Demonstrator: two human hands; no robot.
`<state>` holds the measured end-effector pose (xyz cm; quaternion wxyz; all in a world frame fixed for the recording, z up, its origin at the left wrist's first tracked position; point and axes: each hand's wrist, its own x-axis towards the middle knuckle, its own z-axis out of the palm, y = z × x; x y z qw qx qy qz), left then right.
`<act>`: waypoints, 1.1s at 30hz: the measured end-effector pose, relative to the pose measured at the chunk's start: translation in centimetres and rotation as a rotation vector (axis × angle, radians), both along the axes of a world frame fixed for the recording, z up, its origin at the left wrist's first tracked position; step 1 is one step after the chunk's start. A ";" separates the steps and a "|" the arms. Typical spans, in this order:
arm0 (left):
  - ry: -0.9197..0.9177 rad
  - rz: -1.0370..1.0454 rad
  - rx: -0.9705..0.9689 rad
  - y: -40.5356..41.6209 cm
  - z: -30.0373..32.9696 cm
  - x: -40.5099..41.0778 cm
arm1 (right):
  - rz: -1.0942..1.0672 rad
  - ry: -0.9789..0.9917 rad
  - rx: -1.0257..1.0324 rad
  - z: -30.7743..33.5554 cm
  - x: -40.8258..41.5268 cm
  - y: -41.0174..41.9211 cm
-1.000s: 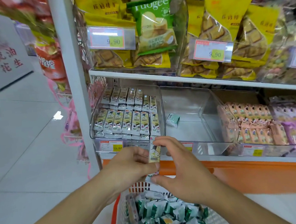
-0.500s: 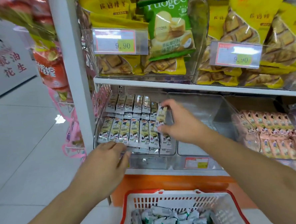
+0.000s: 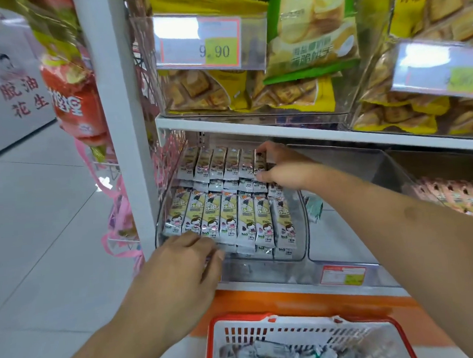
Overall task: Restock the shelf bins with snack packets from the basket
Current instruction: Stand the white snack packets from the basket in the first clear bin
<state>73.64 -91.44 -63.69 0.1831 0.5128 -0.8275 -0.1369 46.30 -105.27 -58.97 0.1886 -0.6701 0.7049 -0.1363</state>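
Observation:
A clear plastic shelf bin [image 3: 298,231] on the lower shelf holds two rows of slim yellow-and-silver snack packets [image 3: 229,218]. My right hand [image 3: 280,166] reaches deep into the bin and pinches one packet [image 3: 259,162] at the right end of the back row, finger at its top and thumb at its bottom. My left hand [image 3: 184,267] rests with relaxed fingers on the bin's front left edge, touching the front row's lower ends. The red-rimmed white basket [image 3: 269,330] sits below, with several green-and-silver packets [image 3: 282,356] inside.
To the right stands a nearly bare clear bin [image 3: 353,243] with one green packet [image 3: 314,207], then a bin of pink packets [image 3: 458,195]. The upper shelf [image 3: 296,129] carries yellow and green biscuit bags close above my right hand. A white upright post [image 3: 119,130] stands left.
My right hand carried the packet from above the basket up into the bin and on to the back row's right end. My left hand let go of it and moved onto the bin's front edge.

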 end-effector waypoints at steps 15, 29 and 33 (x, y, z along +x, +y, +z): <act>-0.010 0.029 -0.055 1.7 1.0 -0.1 | 0.012 -0.008 -0.218 -1.3 -1.5 6.1; -0.304 -0.353 0.339 7.5 -8.3 -3.1 | 0.404 0.156 0.185 -16.1 1.5 27.7; -0.425 -0.334 0.571 8.0 -13.1 -1.3 | 0.367 0.194 0.520 -22.6 1.5 29.1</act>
